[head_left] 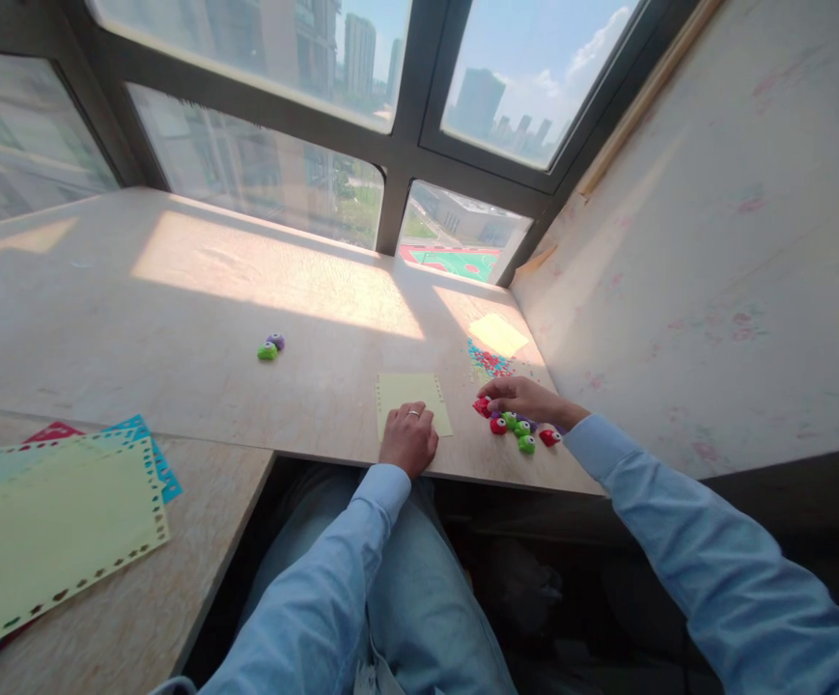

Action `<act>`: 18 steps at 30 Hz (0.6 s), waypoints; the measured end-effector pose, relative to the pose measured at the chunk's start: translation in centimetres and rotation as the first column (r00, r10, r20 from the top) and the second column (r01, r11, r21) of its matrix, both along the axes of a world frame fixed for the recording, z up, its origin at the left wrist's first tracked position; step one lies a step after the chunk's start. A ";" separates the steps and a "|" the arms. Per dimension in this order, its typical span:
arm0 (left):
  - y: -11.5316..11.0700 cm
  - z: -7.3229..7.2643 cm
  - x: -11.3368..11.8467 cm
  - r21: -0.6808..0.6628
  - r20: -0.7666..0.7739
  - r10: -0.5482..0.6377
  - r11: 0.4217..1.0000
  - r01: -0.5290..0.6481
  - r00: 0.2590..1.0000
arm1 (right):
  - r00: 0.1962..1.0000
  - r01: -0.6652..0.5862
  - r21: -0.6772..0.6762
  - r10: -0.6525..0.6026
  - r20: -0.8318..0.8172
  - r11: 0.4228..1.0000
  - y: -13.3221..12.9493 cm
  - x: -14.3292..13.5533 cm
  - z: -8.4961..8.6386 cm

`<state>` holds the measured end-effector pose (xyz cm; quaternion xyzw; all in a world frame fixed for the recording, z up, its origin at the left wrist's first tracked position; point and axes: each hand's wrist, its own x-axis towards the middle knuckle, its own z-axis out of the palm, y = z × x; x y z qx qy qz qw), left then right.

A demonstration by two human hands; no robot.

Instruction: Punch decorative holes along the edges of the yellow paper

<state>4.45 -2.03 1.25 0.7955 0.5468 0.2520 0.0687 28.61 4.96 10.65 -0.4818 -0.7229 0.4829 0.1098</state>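
My left hand (pixel 409 440), with a ring on one finger, rests on the lower part of a pale yellow sheet (pixel 408 390) that has small holes along its edges. Its fingers are curled under, so the tips and anything in them are hidden. Farther right, my right hand (pixel 521 394) pinches a small red craft punch (pixel 482 406) with an eye-like spot. Just below it lies a cluster of similar punches: a red one (pixel 498 425), green ones (pixel 526 444), another red one (pixel 550 437), and purple ones partly hidden among them.
A green punch (pixel 266 352) and a purple punch (pixel 277 341) sit left of centre. Coloured paper bits (pixel 489 359) and a sunlit yellow sheet (pixel 498 334) lie near the right wall (pixel 715 241). Hole-edged sheets (pixel 57 541) are stacked at left. The ledge's front edge (pixel 513 481) borders my legs.
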 end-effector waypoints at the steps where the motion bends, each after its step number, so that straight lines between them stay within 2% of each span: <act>1: 0.0 0.0 0.0 0.001 0.000 0.001 1.000 -0.001 1.000 | 0.999 0.026 -0.018 -0.027 -0.036 0.999 -0.4 0.1 0.0; 8: 0.0 0.1 0.0 0.001 -0.001 0.006 1.000 -0.006 1.000 | 0.979 0.114 -0.025 -0.116 -0.169 0.993 -2.8 0.2 0.0; 15: 0.0 0.1 0.0 -0.018 0.000 0.010 1.000 -0.010 1.000 | 0.925 0.191 -0.163 -0.234 -0.301 0.968 -4.7 -0.4 0.7; 18: 0.0 0.1 0.0 -0.019 0.001 0.009 1.000 -0.009 1.000 | 0.888 0.200 -0.218 -0.271 -0.373 0.955 -5.4 -0.4 0.5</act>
